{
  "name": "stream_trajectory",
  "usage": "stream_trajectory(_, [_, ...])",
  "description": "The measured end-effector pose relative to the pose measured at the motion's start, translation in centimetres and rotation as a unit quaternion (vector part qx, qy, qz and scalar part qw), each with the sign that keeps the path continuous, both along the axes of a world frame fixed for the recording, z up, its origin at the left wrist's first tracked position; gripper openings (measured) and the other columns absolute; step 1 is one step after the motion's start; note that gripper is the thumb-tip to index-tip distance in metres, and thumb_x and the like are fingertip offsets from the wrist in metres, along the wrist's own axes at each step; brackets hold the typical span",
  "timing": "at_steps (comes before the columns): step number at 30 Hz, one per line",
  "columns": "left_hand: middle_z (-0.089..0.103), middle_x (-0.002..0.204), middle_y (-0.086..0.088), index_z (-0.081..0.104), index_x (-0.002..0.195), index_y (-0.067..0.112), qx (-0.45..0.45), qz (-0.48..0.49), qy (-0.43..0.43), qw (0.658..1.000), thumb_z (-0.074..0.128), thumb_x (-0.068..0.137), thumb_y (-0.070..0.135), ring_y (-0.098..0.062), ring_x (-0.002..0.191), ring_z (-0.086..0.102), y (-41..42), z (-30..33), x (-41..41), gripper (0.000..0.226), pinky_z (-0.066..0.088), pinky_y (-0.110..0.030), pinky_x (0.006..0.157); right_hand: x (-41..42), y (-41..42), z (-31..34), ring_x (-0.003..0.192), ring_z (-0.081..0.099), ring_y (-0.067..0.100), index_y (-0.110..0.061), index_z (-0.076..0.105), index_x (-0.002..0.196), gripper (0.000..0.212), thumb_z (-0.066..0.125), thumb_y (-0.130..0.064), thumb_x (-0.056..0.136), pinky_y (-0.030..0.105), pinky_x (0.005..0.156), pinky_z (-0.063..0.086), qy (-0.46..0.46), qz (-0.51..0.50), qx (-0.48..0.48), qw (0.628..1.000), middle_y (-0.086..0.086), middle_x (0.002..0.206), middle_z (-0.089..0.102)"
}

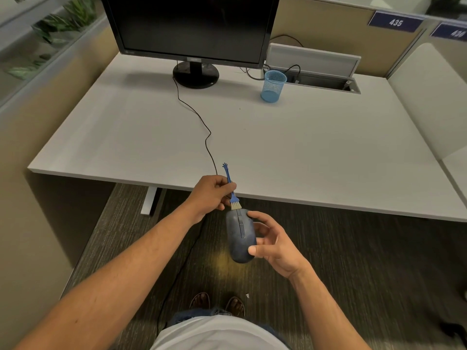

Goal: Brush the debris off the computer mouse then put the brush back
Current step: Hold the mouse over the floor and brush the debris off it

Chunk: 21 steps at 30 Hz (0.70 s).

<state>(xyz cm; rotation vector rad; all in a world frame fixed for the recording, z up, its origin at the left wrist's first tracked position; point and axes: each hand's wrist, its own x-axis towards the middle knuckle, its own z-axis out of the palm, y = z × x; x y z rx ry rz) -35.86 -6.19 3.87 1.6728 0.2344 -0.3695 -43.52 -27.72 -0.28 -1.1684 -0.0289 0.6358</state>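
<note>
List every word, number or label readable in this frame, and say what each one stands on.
"435": white digits on the dark blue sign atop the cubicle partition.
Second blue sign, far right: three digits, too blurred to read.
Monitor bezel logo: too small to read.
Brush, mouse, blue mesh cup: no text visible.

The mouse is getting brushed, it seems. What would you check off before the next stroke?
1. Brush gripped: ok, the left hand pinches its handle.
2. Mouse held firmly: ok, the right hand grips its side, off the desk.
3. Bristles on the mouse: ok, they touch its front end.
4. Debris remaining: cannot tell, too small to see.
5. Mouse cable slack: ok, it lies loose across the desk.
6. Blue mesh cup open for the brush's return: ok, upright, looks empty.
</note>
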Motion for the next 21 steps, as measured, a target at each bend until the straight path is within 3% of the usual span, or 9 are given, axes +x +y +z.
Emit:
stream_trajectory(14, [0.066, 0.067, 0.002, 0.070, 0.090, 0.011, 0.066, -0.103, 0.026, 0.992, 0.064, 0.097, 0.023, -0.003, 0.056, 0.061, 2.4, -0.1, 0.2, 0.014, 0.047, -0.016, 0.050, -0.1, -0.5, -0.4, 0.115, 0.066, 0.039, -0.026, 0.058, 0.137, 0.080, 0.086, -0.003, 0.066, 0.050, 0.084, 0.059, 0.006, -0.041, 0.004, 0.999, 0.012, 0.138, 0.060])
stream_trajectory(21, [0.070, 0.079, -0.004, 0.070, 0.094, 0.012, 0.030, 0.000, -0.003, 1.000, 0.064, 0.097, 0.024, -0.003, 0.057, 0.065, 1.6, 0.0, 0.6, 0.013, 0.049, -0.016, 0.050, 0.1, -0.6, -0.3, 0.115, 0.065, 0.041, -0.020, 0.054, 0.141, 0.081, 0.084, 0.000, 0.068, 0.050, 0.086, 0.059, 0.009, -0.021, 0.012, 1.000, 0.017, 0.142, 0.055])
